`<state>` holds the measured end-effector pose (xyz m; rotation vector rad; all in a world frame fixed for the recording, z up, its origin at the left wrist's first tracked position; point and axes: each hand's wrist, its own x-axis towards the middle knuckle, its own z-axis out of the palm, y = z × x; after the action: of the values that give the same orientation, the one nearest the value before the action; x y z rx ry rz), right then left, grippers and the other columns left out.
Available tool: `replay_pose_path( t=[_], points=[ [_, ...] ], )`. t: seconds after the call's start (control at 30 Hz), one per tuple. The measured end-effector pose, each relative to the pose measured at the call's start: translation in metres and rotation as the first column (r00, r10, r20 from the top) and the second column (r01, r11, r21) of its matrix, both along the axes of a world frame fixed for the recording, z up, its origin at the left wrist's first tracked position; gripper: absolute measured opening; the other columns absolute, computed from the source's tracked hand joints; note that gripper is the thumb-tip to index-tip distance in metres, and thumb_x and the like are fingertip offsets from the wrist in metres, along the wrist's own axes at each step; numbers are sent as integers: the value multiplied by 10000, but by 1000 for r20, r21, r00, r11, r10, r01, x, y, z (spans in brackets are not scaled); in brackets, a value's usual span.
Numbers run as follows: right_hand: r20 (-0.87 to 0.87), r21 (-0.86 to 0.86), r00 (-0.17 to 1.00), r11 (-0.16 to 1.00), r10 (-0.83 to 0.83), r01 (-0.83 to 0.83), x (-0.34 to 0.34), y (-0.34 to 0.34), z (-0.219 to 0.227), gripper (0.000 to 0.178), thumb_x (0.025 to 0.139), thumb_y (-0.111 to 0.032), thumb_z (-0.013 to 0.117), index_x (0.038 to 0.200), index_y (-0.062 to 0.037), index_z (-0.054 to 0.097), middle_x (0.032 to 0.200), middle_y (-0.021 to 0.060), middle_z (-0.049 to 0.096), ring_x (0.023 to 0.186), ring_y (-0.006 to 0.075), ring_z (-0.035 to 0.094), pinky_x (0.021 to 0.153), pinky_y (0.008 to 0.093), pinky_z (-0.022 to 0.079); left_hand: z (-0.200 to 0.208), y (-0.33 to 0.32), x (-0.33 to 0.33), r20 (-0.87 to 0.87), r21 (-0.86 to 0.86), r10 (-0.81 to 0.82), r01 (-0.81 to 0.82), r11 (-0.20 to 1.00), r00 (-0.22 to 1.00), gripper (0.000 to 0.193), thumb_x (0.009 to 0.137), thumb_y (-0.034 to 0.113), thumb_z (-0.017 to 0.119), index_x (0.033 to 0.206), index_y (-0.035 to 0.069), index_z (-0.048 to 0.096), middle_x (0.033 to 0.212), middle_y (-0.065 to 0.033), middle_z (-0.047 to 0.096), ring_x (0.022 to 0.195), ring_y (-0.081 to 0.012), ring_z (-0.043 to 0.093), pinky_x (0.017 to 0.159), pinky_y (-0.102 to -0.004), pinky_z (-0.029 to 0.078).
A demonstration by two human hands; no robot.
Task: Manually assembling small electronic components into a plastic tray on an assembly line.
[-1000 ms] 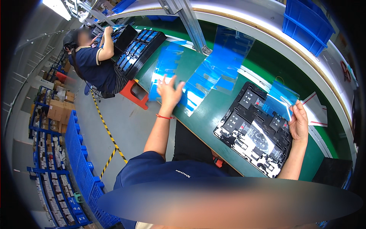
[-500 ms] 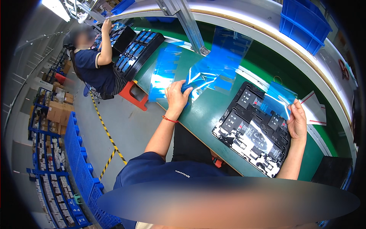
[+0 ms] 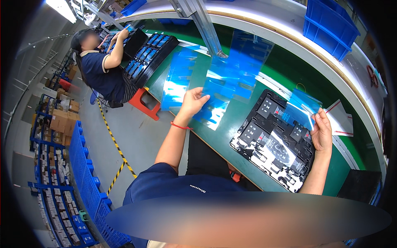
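Note:
My left hand (image 3: 193, 103) pinches the near-left edge of a blue film sheet (image 3: 217, 93), which spreads over the green bench top. Behind it lies more blue film (image 3: 250, 56), overlapping, so I cannot tell where one sheet ends. To the left is another blue film stack (image 3: 178, 78). On the right, my right hand (image 3: 322, 134) is closed on the corner of a smaller clear blue film piece (image 3: 302, 108). That piece lies over the far right part of a black tray (image 3: 235, 142), which holds several flat black battery-like parts (image 3: 253, 134) and a glossy clear film.
A metal post (image 3: 204, 31) rises at the bench's far edge, below a white shelf with a blue bin (image 3: 331, 31). White papers with red marks (image 3: 341, 120) lie right of the tray. At the left, a co-worker (image 3: 99, 62) sits beside stacked black trays (image 3: 151, 58).
The film sheet at my left hand was bent up and creased; now it is flatter and extends nearer. My right hand barely moved. The co-worker's hands have lowered slightly toward the trays.

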<state>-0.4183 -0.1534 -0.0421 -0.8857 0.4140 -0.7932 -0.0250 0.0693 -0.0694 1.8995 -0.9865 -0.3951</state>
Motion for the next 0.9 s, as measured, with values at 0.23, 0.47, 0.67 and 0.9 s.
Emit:
replay_pose_path(
  t=[0.23, 0.47, 0.67, 0.9],
  points=[
    [-11, 2, 1000, 1000, -17, 17, -1, 0, -2, 222, 901, -62, 494, 1119, -22, 493, 989, 54, 609, 888, 100, 604, 812, 252, 498, 54, 1, -7, -686, -455, -415, 92, 886, 598, 717, 748, -75, 560, 1377, 156, 306, 1200, -153, 537, 591, -106, 569, 471, -196, 456],
    [-11, -6, 1000, 1000, -12, 12, -3, 0, -3, 215, 904, -69, 496, 1114, -26, 501, 938, 33, 604, 853, 86, 591, 801, 238, 488, 76, 34, 51, -327, -664, -403, 96, 742, 855, 777, 810, -57, 514, 1431, 249, 161, 1251, -171, 469, 620, -106, 517, 502, -207, 451],
    [-14, -1, 1000, 1000, -16, 16, 0, 2, 1, 215, 902, -69, 498, 1112, -24, 504, 940, 36, 600, 846, 84, 588, 799, 227, 485, -4, 59, 125, -354, -55, 165, -196, 979, 921, 709, 755, -2, 669, 1373, 49, 326, 837, -10, 569, 706, -82, 544, 632, -198, 452],
    [-56, 17, 996, 997, -74, 75, -1, 3, 4, 216, 903, -70, 500, 1114, -23, 504, 947, 31, 598, 847, 76, 586, 799, 226, 486, 5, 42, 84, 540, 246, 296, -484, 840, 788, 563, 698, 202, 746, 1204, 57, 547, 907, -99, 587, 859, -237, 562, 768, -343, 461]
  ],
)
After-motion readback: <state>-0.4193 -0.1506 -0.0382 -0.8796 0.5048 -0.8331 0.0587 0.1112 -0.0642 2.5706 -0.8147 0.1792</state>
